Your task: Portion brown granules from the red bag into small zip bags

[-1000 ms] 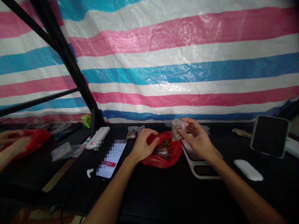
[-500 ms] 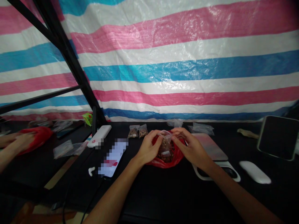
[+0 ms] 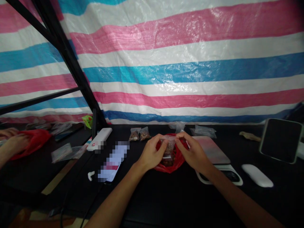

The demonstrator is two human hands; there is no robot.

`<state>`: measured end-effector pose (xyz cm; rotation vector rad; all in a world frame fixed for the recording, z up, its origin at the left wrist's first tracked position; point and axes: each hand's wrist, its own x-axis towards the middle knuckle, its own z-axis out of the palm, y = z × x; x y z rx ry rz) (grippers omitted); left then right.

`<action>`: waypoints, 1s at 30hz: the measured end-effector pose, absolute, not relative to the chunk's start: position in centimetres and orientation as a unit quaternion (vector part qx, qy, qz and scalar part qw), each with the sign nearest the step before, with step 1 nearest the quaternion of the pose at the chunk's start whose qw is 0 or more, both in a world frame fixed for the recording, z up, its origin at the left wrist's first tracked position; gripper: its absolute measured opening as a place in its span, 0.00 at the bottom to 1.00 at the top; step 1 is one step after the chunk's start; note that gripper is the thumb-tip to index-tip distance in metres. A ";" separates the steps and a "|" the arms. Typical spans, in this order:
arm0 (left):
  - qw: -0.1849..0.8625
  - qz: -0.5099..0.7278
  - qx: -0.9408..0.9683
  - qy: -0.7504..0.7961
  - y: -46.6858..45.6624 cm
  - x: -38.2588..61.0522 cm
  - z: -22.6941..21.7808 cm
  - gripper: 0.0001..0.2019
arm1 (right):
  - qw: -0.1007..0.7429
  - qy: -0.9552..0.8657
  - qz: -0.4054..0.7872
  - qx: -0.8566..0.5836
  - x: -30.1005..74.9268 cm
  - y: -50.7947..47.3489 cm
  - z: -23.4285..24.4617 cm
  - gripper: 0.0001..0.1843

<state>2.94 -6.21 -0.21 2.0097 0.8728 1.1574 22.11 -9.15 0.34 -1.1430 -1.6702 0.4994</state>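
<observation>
Between my two hands is a small clear zip bag [image 3: 169, 146] with brown bits inside, held upright by its top edge. My left hand [image 3: 152, 152] pinches the bag's left upper corner between thumb and fingers. At the right upper corner, my right hand [image 3: 190, 148] grips it the same way. Below and behind it sits a red plastic bag [image 3: 169, 167] holding more brown pieces, partly hidden by the zip bag and my hands. Two filled zip bags [image 3: 144, 134] stand a little behind my left hand. Beside my right forearm lies a kitchen scale [image 3: 213, 152].
A phone [image 3: 114, 161], an earbud [image 3: 90, 175] and a white power bank [image 3: 99, 139] lie on the left. Flat plastic bags [image 3: 203, 131] are behind the scale. On the right are a white mouse [image 3: 257, 175] and a dark tablet [image 3: 280, 141]. Another person's hands [image 3: 16, 144] work at far left.
The zip bag's mouth, earlier rounded and gaping, now looks flatter and straighter between my fingers. The other person's hands have shifted left over their red bag.
</observation>
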 end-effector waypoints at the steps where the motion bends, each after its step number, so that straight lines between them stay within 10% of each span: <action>1: 0.325 0.446 0.764 0.333 -6.2 2.9 -0.3 0.13 | 0.504 -0.694 0.209 -0.470 22.1 -9.1 0.3 0.06; 30: 0.256 0.502 0.778 0.279 -6.4 3.3 -0.6 0.04 | 0.474 -0.740 0.136 -0.458 21.9 -9.4 0.6 0.07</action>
